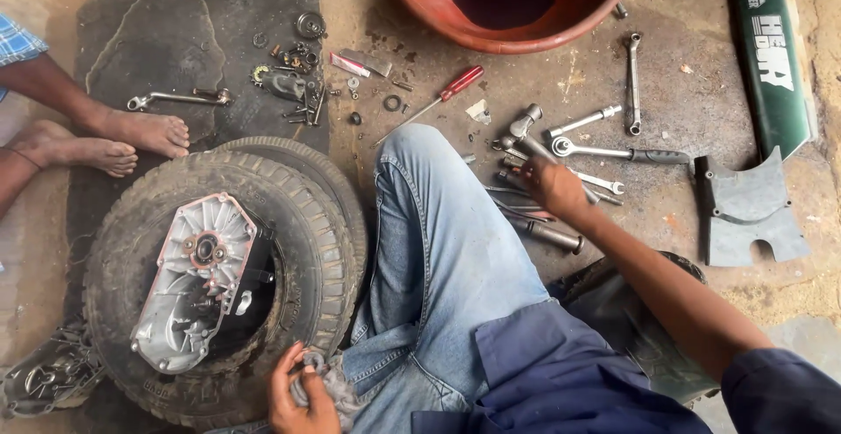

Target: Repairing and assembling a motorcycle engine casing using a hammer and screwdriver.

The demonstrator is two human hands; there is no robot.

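Tools (561, 149) lie scattered on the floor (683, 92), where the right hand (554, 187) reaches among them; its fingers hide whatever it grasps, so I cannot tell. Left hand (302, 395) is closed on a grey rag (337, 386), beside a tyre (131, 250) holding a metal casing (197, 281), partly cut off below.

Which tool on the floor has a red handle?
The screwdriver lying below the red basin. The wrenches and ratchet around it are bare metal or dark-handled.

Grey crumpled rag (328, 388) beside tyre; scattered steel wrenches (561, 158) flat on oily floor.
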